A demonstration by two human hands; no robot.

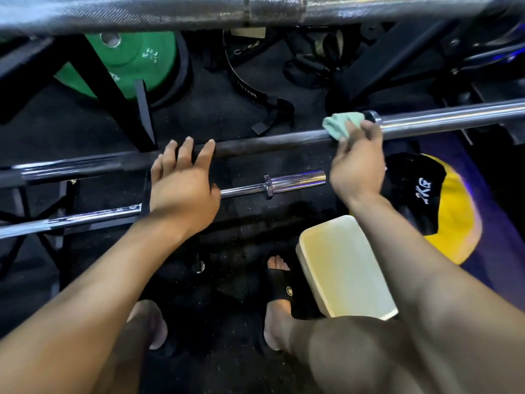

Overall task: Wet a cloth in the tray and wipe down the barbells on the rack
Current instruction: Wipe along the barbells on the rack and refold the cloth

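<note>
A dark barbell [270, 143] runs across the middle of the view on a black rack, its chrome sleeve [454, 120] at the right. My right hand [358, 166] holds a light green cloth [341, 125] wrapped over the bar where shaft meets sleeve. My left hand [181, 183] rests on the shaft further left, fingers straight over it. A lower chrome barbell [284, 184] lies below, and a knurled bar [255, 9] crosses the top edge. A pale rectangular tray [346, 265] sits on the floor by my right foot.
A green weight plate [136, 61] leans behind the black rack upright [113, 89]. A black and yellow medicine ball [443, 206] lies right of the tray. A lifting belt [250, 86] and straps lie on the dark rubber floor beyond the bar.
</note>
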